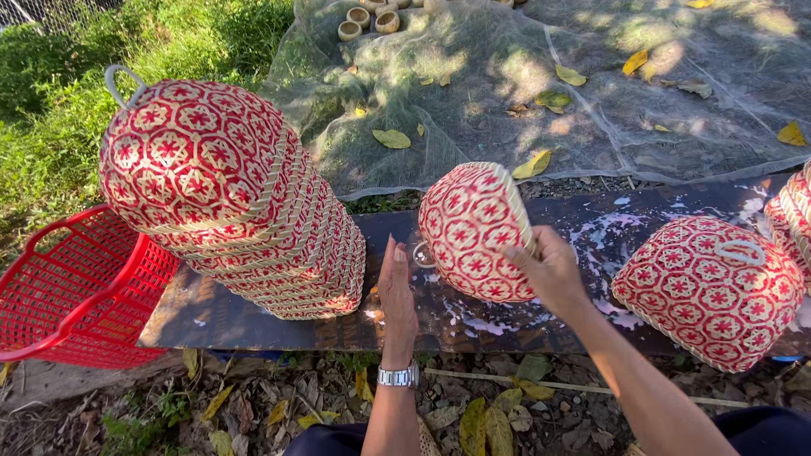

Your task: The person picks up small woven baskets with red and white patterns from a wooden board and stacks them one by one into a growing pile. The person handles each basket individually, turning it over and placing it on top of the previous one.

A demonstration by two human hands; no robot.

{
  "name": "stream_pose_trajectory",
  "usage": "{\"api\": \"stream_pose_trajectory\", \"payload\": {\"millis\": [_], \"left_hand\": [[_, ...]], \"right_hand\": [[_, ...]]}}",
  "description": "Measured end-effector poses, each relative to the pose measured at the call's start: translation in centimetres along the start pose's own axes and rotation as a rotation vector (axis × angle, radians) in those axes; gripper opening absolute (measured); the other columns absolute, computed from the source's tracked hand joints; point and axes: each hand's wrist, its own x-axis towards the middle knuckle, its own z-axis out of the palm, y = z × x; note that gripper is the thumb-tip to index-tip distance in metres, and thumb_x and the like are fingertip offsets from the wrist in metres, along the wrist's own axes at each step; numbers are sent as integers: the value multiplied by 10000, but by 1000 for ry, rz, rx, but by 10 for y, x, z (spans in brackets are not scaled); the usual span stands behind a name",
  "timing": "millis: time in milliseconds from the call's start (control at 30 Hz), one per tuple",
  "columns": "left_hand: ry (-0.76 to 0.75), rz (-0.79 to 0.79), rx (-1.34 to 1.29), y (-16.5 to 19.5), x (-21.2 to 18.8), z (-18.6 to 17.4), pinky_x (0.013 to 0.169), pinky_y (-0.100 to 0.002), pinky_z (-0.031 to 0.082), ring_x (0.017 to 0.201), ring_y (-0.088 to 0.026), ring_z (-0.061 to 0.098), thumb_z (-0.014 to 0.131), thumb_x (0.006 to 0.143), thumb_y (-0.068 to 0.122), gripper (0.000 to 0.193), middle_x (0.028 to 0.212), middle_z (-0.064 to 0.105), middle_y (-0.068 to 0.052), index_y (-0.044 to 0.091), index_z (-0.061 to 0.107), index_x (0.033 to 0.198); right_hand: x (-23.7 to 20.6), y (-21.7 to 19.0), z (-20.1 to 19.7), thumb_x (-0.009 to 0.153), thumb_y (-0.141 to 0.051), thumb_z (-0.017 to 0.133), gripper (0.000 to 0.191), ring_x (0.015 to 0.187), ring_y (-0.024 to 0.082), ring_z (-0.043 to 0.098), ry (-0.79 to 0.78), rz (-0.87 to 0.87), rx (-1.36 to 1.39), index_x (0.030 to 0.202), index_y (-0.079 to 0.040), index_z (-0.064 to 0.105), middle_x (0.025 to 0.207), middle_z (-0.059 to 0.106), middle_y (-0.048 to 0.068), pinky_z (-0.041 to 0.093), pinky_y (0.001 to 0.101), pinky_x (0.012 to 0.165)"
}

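Observation:
A red-and-cream woven basket [471, 228] stands tilted on its side on a dark plank [253, 325]. My right hand [551, 268] grips its rim on the right. My left hand [397, 291], fingers straight and flat, hovers just left of the basket near its small loop handle; a watch sits on that wrist. To the left leans a tall nested stack of the same woven baskets [228, 190].
A red plastic crate [76, 287] sits at the far left on the ground. Another woven basket [708, 291] lies at the right, a further one at the right edge [794, 215]. Grey netting [524, 76] with small bamboo cups [372, 17] lies beyond. Grass at left.

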Motion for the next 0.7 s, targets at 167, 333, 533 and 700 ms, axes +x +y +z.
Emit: {"api": "stream_pose_trajectory", "payload": {"millis": [167, 333, 533, 700], "left_hand": [[-172, 172, 293, 21, 18, 8, 1183, -488, 357, 1508, -329, 362, 573, 895, 690, 1020, 1620, 359, -217, 36, 288, 1624], [-307, 261, 779, 15, 36, 8, 1189, -431, 363, 1453, -352, 429, 813, 853, 402, 940, 1528, 447, -252, -6, 326, 1547], [-299, 305, 951, -2, 26, -14, 1088, -456, 428, 1309, -406, 495, 646, 858, 17, 823, 1430, 507, -209, 46, 283, 1596], [-329, 495, 930, -4, 24, -15, 1173, -445, 405, 1411, -417, 477, 514, 789, -139, 772, 1520, 518, -225, 45, 440, 1535]], "right_hand": [[-52, 48, 65, 970, -388, 660, 343, 575, 159, 619, -52, -424, -672, 876, -59, 667, 739, 676, 65, 524, 338, 515], [-86, 76, 90, 983, -363, 649, 316, 859, 225, 674, -196, -619, -654, 978, -48, 679, 937, 710, 85, 557, 384, 754], [-58, 89, 98, 1012, -327, 514, 556, 1355, 348, 489, -524, -66, -516, 1443, 20, 460, 1543, 421, 204, 421, 439, 1091], [-37, 101, 113, 986, -217, 491, 629, 1496, 410, 261, -461, -389, -748, 1495, 115, 327, 1618, 278, 295, 282, 452, 1197]]}}
